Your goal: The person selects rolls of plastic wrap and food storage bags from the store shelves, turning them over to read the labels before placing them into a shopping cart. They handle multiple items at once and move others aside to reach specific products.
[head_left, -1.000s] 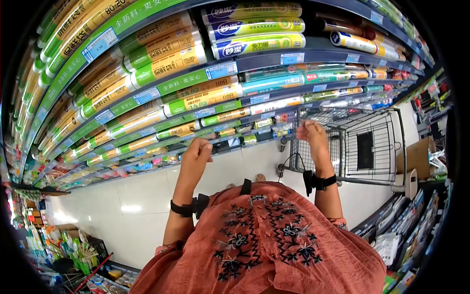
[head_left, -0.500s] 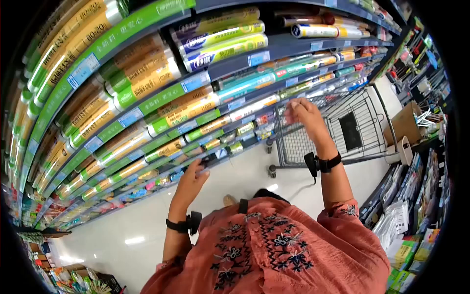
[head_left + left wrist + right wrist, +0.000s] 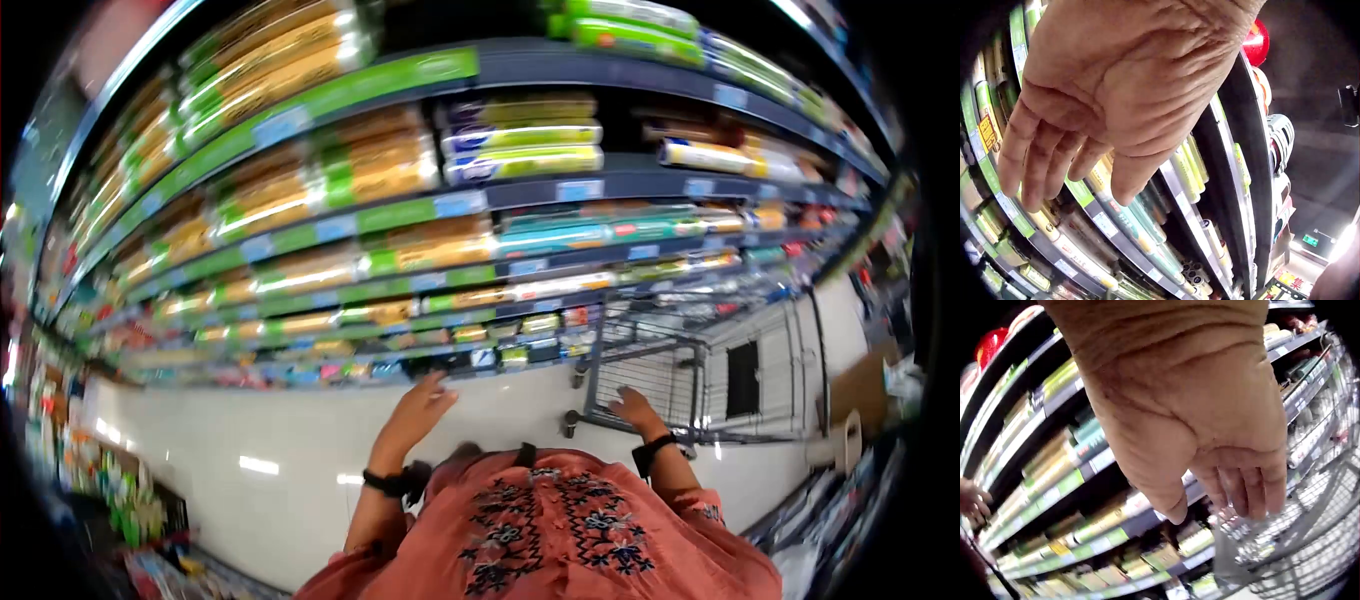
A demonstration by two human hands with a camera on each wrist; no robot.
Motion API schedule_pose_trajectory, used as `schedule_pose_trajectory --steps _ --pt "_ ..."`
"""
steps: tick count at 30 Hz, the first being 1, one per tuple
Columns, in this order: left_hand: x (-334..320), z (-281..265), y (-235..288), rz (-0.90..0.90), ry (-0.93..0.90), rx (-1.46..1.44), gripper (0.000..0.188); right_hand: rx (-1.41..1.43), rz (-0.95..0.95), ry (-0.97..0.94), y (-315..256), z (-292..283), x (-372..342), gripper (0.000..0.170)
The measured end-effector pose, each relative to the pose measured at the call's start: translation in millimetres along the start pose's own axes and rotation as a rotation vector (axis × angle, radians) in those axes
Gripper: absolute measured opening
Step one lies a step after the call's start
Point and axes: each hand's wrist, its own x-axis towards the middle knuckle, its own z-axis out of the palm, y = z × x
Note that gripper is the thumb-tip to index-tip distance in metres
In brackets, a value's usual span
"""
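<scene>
Both hands hang in front of the body with nothing in them. The left hand (image 3: 416,412) is over the floor before the shelves; its fingers (image 3: 1036,161) are loosely bent and spread from the thumb in the left wrist view. Near the wire shopping cart (image 3: 650,372), the right hand (image 3: 638,410) overlaps the cart's near corner in the head view. Its relaxed fingers (image 3: 1254,487) point down in the right wrist view, with the cart's mesh (image 3: 1310,531) beside them. Rolls of plastic bags (image 3: 375,160) in green and tan wrapping line the shelves ahead.
Shelf edges (image 3: 540,192) with blue price tags run across the front. Purple and lime rolls (image 3: 525,150) sit mid-shelf. At the right are a cardboard box (image 3: 865,385) and a lower rack of packets (image 3: 840,510). Goods (image 3: 110,480) stand at the left behind the pale tiled floor (image 3: 270,430).
The right hand has dropped from raised beside the cart to lower, nearer the body. The left hand has shifted slightly. The head view has turned and tilted up, now blurred.
</scene>
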Motion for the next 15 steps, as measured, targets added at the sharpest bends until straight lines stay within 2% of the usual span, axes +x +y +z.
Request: schedule_pose_trajectory --steps 2,3,4,6,9,15 --pt "-5 21 1 -0.003 -0.045 0.0 0.064 0.013 0.185 -0.151 -11 -9 -24 0.07" --pt "-15 24 26 0.021 -0.065 -0.007 0.061 -0.082 0.106 -0.14 24 22 -25 0.067" --pt "-20 29 29 0.05 -0.076 0.059 0.06 -0.133 0.051 -0.184 14 15 -29 0.063" --pt "-31 31 40 -0.025 -0.115 0.104 0.061 -0.163 0.049 -0.162 9 15 -33 0.057" --pt "-50 38 38 -0.07 -0.048 0.105 0.06 -0.046 0.022 -0.22 11 14 -22 0.052" --pt "-87 41 35 -0.189 0.032 0.092 0.059 -0.104 0.093 -0.258 18 37 -9 0.042"
